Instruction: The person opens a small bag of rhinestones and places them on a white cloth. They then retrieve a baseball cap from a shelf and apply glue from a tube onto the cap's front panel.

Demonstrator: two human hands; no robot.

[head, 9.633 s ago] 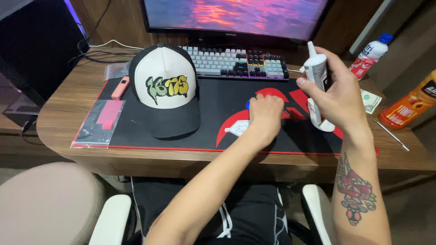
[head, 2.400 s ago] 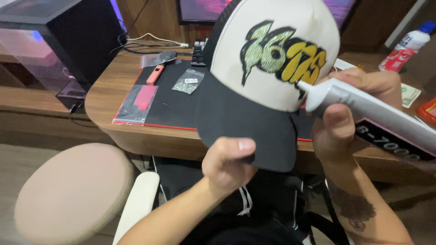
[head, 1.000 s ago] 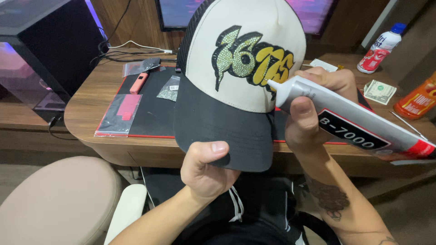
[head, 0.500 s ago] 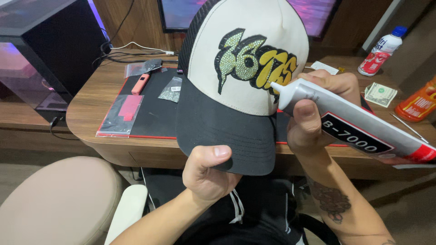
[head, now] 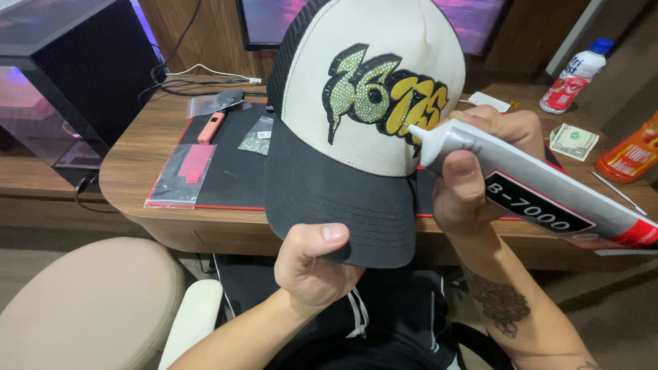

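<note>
Cap (head: 356, 130) raised above desk (head: 137, 171), pinched at black brim by left hand (head: 312, 267) to face emblem toward right hand (head: 480, 171), closed around white glue tube (head: 541, 199) with nozzle touching emblem's yellow edge.

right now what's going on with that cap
A person holds a black-and-cream cap up in front of a wooden desk, the left hand pinching the black brim from below. The right hand grips a white glue tube, its nozzle tip resting against the right edge of the sparkly green and yellow design on the cap's front panel. On the desk behind lie small plastic bags, a bottle and a banknote.
</note>
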